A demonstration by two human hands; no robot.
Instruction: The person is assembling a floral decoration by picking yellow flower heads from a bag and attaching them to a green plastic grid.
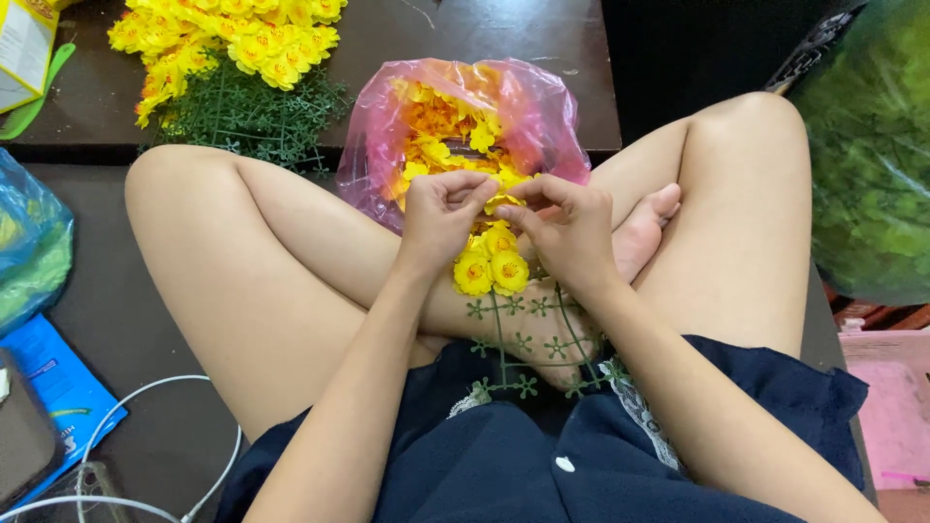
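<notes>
Directly over your crossed legs, your left hand [438,215] and right hand [565,228] pinch one yellow flower head [501,202] between their meeting fingertips, atop the green stem frame [523,341] whose long axis runs down toward your lap, equally near both hands.

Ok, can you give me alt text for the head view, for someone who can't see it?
Both hands, left hand and right hand, pinch a yellow artificial flower at the top of a green plastic stem over a cross-legged lap. Just beyond sits an open pink plastic bag of loose yellow blossoms; a finished flower bunch lies top left.
</notes>
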